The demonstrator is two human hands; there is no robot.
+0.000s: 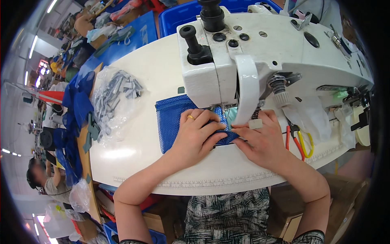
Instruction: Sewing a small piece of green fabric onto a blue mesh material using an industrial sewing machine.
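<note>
A white sewing machine [205, 79] stands over the white tabletop, its needle area partly hidden by a curved white guard [247, 87]. Blue mesh fabric [165, 128] lies flat under the machine head. My left hand [194, 136] rests on this mesh with fingers bent, thumb and forefinger closed at its front part. Close beside the needle area, my right hand [262, 140] has thumb and forefinger closed on the mesh's right end. A light teal piece [232, 114] shows between the hands. Around a right finger sits a small pale patch [255, 123].
Red-handled and yellow-handled cutting tools [300, 142] lie right of my right hand, near white cloth [310, 118]. A clear plastic bag of grey strips [118, 95] is at left. Behind the machine stands a blue bin [172, 20]. Another person [55, 183] sits far left.
</note>
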